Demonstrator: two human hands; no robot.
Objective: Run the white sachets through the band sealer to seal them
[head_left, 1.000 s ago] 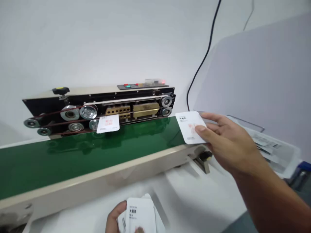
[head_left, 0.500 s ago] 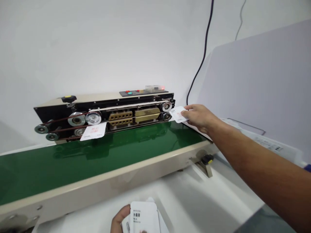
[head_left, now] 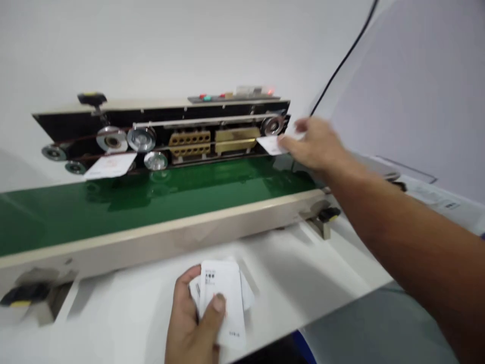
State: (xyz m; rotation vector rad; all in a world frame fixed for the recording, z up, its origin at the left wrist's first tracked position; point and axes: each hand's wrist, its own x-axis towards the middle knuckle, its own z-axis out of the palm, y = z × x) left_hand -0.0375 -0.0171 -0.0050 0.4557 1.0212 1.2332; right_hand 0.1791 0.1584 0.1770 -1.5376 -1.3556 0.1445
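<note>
The left hand (head_left: 193,323) holds stacked, flat white printed packets (head_left: 232,308). The right hand (head_left: 314,144) touches another flat white packet (head_left: 268,145) at the black machine (head_left: 212,112) with silver rollers (head_left: 142,139) (its grip, blurred, I cannot tell).

The uppermost white packet (head_left: 232,296) bears "大", its other print too blurred.

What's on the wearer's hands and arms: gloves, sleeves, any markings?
Both are bare. Right hand: no glove, and no sleeve, watch or band on the visible forearm; the hand is blurred, so can't rule out a ring. Left hand: no glove, no ring on what shows; its forearm is out of frame. No cables or obvious markings on either.
</note>
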